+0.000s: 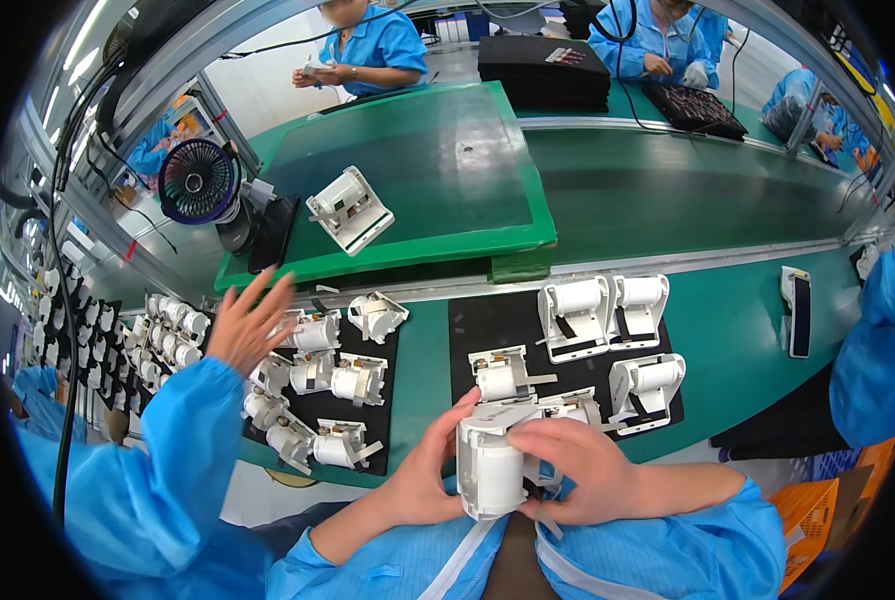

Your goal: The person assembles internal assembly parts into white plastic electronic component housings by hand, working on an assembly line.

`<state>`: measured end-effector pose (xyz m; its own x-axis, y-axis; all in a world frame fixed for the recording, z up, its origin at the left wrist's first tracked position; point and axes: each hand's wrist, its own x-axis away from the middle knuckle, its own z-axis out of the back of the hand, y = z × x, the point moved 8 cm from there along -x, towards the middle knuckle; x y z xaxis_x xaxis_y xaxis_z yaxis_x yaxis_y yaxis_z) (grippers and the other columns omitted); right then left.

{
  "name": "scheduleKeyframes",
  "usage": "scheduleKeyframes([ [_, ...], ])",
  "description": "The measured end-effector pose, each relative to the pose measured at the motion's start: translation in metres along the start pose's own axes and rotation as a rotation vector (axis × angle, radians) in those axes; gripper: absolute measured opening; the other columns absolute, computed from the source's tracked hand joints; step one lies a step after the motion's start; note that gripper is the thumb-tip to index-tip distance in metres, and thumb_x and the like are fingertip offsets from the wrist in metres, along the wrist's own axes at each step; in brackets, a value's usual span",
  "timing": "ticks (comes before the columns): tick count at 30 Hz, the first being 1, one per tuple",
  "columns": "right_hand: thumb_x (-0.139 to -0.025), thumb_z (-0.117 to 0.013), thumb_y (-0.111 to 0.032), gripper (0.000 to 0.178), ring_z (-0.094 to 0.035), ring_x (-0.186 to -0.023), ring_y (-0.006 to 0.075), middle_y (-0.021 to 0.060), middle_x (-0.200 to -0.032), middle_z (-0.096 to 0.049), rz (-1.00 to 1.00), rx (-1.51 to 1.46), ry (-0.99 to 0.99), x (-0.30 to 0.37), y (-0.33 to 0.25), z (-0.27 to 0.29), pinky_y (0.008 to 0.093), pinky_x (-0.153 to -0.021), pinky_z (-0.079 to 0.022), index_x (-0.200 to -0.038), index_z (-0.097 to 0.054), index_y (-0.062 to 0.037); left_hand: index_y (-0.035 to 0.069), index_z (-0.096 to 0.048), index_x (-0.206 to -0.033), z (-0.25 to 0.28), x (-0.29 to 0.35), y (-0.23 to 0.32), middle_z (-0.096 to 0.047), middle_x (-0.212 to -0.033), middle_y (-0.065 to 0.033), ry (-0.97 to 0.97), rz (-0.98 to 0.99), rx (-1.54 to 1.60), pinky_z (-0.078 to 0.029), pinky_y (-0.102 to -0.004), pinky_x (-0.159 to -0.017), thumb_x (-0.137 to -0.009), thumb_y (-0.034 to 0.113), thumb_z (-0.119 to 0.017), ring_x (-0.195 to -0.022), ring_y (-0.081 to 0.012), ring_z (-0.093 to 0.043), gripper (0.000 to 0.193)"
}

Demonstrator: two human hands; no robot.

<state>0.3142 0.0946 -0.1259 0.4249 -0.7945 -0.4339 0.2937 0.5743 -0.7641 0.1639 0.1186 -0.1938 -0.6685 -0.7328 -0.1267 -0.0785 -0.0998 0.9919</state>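
Close to my body I hold a white plastic housing with a rounded, cylindrical front (pixel 493 472) in both hands. My left hand (pixel 427 475) closes on its left side. My right hand (pixel 579 468) grips its upper right, with the thumb pressed on the top. Part of the housing's right side is hidden behind the right fingers. Just beyond my hands, a black foam mat (pixel 467 325) carries similar part-built white units (pixel 502 375) with loose flat strips. Also on it are several white units on bracket stands (pixel 575 310).
At left, a co-worker's open hand (pixel 249 325) reaches over another dark mat (pixel 382 350) with several white units. Beyond lie a green raised platform (pixel 437 130), one white unit (pixel 349 210) and a small fan (pixel 199 182). A white-and-black handheld device (pixel 797 312) lies at right.
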Motion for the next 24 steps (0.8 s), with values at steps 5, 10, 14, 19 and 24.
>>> scheduleKeyframes([
  [5,-0.057,-0.083,-0.007,0.079,-0.059,-0.108,0.0332,0.0177,-0.124,-0.056,0.055,-0.022,0.002,-0.001,-0.002,-0.006,0.0394,-0.089,-0.052,-0.130,-0.052,-0.0009,0.016,-0.011,-0.148,-0.002,-0.001,-0.005,-0.004,-0.158,-0.0242,-0.012,-0.047,-0.063,-0.034,-0.0440,-0.111,-0.065,0.008,-0.089,-0.139,-0.0310,-0.034,0.114],
  [10,-0.058,-0.080,-0.010,0.074,-0.057,-0.109,0.0280,0.0105,-0.122,-0.058,0.059,0.171,0.047,0.001,-0.001,-0.006,0.0399,-0.088,-0.046,-0.128,-0.055,-0.0048,0.017,-0.008,-0.147,-0.004,-0.001,-0.007,-0.006,-0.157,-0.0260,-0.001,-0.074,-0.030,-0.034,-0.0454,-0.112,-0.065,0.009,-0.089,-0.142,-0.0320,-0.029,0.115],
  [14,-0.055,-0.083,-0.017,0.069,-0.058,-0.098,0.0215,0.0052,-0.116,-0.062,0.072,0.322,0.118,0.003,-0.006,-0.001,0.0359,-0.081,-0.041,-0.121,-0.062,-0.0103,0.024,-0.009,-0.149,-0.008,-0.004,-0.001,0.002,-0.159,-0.0195,-0.058,-0.089,-0.033,-0.040,-0.0450,-0.109,-0.070,-0.003,-0.082,-0.143,-0.0314,-0.028,0.111],
  [19,-0.053,-0.083,-0.023,0.068,-0.056,-0.093,0.0200,0.0018,-0.114,-0.061,0.161,0.409,0.137,0.004,-0.009,-0.004,0.0349,-0.078,-0.037,-0.117,-0.063,-0.0160,0.019,-0.009,-0.148,-0.004,-0.002,-0.005,-0.017,-0.155,-0.0252,0.040,-0.067,-0.033,-0.032,-0.0483,-0.113,-0.064,0.007,-0.089,-0.144,-0.0338,-0.025,0.117],
  [24,-0.054,-0.084,-0.027,0.067,-0.056,-0.095,0.0213,0.0031,-0.115,-0.063,0.051,0.357,0.065,-0.003,0.005,0.002,0.0359,-0.080,-0.037,-0.117,-0.063,-0.0148,0.015,-0.007,-0.151,-0.003,-0.007,-0.010,-0.016,-0.157,-0.0203,0.064,0.082,0.061,-0.036,-0.0450,-0.111,-0.061,0.005,-0.091,-0.140,-0.0285,-0.033,0.123],
])
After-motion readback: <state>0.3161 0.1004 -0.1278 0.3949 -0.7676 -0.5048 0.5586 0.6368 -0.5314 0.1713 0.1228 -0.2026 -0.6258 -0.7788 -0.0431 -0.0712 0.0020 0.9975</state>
